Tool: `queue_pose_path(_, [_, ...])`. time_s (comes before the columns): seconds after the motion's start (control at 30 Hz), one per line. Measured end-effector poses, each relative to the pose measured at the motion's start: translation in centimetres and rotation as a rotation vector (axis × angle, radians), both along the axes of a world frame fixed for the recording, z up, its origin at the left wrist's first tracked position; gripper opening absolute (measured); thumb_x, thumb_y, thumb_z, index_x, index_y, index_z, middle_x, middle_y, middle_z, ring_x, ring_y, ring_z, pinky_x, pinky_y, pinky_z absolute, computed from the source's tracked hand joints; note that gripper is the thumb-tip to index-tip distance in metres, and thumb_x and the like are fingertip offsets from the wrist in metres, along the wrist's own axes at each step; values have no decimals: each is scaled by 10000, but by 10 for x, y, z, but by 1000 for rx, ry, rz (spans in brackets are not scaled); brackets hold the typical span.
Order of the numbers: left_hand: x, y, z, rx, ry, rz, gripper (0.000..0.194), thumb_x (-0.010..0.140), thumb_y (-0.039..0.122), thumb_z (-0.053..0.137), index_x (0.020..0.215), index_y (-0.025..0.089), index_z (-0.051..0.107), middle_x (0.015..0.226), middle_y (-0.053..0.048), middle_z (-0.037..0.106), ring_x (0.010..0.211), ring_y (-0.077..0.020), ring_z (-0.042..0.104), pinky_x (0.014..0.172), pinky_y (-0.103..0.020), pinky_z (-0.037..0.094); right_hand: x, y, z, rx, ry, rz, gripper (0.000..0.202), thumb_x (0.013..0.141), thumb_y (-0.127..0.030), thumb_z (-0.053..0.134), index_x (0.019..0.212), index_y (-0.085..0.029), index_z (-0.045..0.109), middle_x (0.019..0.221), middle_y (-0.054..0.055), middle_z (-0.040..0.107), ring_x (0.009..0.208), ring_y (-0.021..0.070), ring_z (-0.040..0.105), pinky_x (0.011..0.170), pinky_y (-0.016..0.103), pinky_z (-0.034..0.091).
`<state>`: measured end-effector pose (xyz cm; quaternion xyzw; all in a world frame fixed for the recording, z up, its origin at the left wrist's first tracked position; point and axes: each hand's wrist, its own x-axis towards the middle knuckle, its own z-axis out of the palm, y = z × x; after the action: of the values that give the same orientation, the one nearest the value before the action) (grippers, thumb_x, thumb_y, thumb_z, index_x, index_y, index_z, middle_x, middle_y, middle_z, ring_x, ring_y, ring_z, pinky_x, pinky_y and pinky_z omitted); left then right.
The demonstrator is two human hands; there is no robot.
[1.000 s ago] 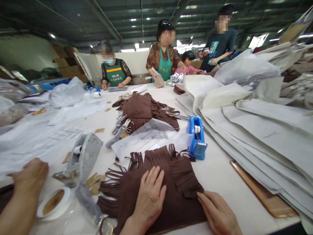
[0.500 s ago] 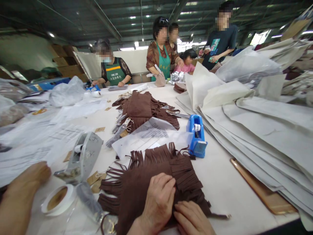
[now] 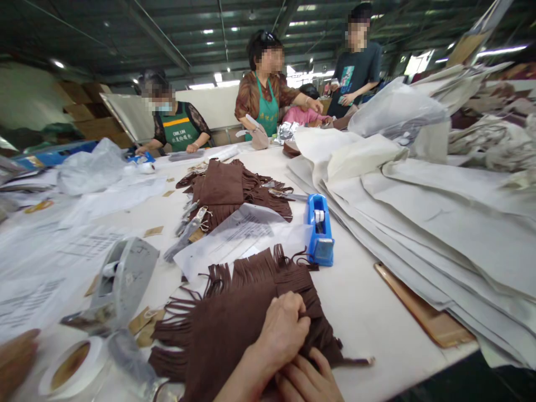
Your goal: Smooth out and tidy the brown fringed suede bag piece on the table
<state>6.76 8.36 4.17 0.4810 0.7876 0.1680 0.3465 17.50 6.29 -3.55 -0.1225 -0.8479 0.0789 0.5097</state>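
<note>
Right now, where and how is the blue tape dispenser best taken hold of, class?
Probably pinch the blue tape dispenser across its long sides, from above: its body is narrow and nothing covers its top, while the paper sheet and brown fringe crowd its left.

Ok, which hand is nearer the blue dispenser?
Left: the left hand, on the brown cloth, is this side of the blue dispenser; the right hand is farther from it, by the left wrist.

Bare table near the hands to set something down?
Best: white table between the front brown fringed piece, blue tape dispenser and flat gold item. Narrower: between that piece and the grey tape dispenser. Crowded: lower left, with tape roll and tags; right, under layered white sheets.
</note>
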Motion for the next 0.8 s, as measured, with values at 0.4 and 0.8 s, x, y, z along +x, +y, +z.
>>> queue_pose_path(0.4, [-14, -18, 15, -154, 172, 10, 125, 715, 108, 452, 734, 214, 514, 672, 14, 553, 682, -163, 493, 654, -304, 281, -17, -9, -2, -36, 118, -70, 389, 926, -107, 353, 639, -220, 590, 626, -108, 668, 658, 43, 598, 1001, 241, 321])
queue_pose_path(0.8, [-18, -22, -6, 183, -396, 426, 83, 658, 86, 522, 674, 165, 507, 575, 65, 461, 548, -88, 401, 544, -229, 318, -16, -18, -5, 19, 21, -16, 391, 910, -71, 293, 669, -200, 573, 624, -56, 649, 621, 71, 576, 565, 262, 409])
